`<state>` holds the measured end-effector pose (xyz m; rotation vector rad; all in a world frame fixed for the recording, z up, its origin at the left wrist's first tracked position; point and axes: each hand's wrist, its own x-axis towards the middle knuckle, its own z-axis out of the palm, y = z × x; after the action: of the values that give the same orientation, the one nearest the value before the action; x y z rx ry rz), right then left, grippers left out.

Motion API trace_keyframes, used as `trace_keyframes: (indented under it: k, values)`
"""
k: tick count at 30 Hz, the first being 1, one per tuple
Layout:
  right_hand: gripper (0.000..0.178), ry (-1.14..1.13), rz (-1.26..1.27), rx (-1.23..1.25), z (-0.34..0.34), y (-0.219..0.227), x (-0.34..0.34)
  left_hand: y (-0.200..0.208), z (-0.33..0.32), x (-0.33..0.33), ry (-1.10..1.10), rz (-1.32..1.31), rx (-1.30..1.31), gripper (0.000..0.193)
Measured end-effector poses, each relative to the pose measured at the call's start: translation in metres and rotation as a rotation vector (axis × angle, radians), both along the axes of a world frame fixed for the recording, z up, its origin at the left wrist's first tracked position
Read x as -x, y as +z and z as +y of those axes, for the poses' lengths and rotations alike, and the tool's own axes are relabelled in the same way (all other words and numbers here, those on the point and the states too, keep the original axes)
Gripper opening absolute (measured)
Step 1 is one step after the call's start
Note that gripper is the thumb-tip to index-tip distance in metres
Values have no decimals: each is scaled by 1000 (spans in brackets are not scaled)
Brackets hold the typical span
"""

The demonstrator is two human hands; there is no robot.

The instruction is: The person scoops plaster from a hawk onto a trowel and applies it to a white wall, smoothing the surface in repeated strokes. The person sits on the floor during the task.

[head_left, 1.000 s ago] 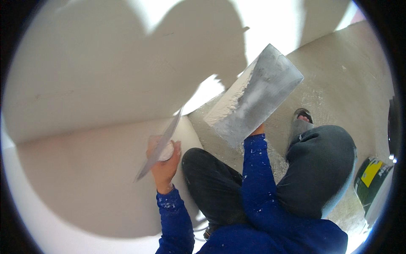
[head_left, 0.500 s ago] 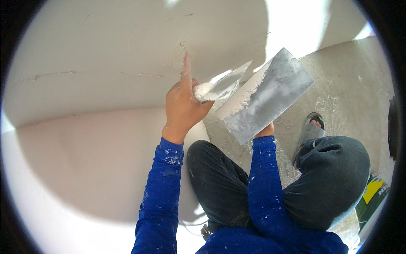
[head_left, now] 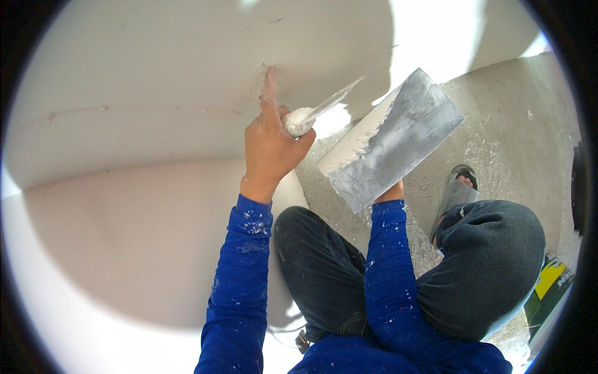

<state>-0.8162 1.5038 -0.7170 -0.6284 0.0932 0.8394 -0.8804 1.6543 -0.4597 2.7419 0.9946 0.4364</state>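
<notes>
My left hand [head_left: 273, 148] is closed round a putty knife [head_left: 299, 122], whose handle is crusted with white filler. Its thin blade points up and to the right, seen almost edge-on. The index finger stretches out and its tip touches a rough mark on the pale wall [head_left: 156, 68]. To the right, a wide rectangular steel trowel [head_left: 405, 140] lies tilted over my right hand [head_left: 392, 191]. White filler [head_left: 355, 143] coats the trowel's left edge. The trowel hides most of my right hand's fingers, which hold it from below.
A ridged line of filler [head_left: 78, 112] runs along the wall at the left. A pale rounded surface [head_left: 143, 243] meets the wall's foot. My sandalled foot [head_left: 460, 187] rests on the dusty concrete floor [head_left: 504, 124]. A dark green and yellow container [head_left: 549, 283] stands at the lower right.
My left index fingertip has slid slightly up the wall, over the rough mark. The putty knife has turned, so its blade shows narrower. The trowel has hardly moved.
</notes>
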Motion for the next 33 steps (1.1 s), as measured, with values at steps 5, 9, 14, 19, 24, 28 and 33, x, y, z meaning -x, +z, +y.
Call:
trace_keyframes:
  k: [5, 9, 14, 19, 24, 28, 33]
  values:
    - [37, 3, -1, -1, 2, 0, 1, 4, 4, 4, -29, -13, -50, 99]
    - [37, 1, -8, 2, 3, 1, 1, 9, 3, 2, -27, -54, -43, 108]
    - [38, 0, -9, 3, 2, 2, 1, 14, 1, -2, -16, -8, -51, 112]
    - [38, 2, -18, 11, 2, 1, 3, 12, 4, -4, -30, -17, -76, 114]
    - [38, -2, -21, 10, 1, 0, 5, 14, 5, -6, -42, -6, -115, 113]
    - [38, -3, -25, 9, 3, 1, 5, 13, 3, -6, -8, -12, -69, 106]
    - [38, -1, -31, 14, 7, 1, 3, 8, 4, -4, -4, -21, -83, 113]
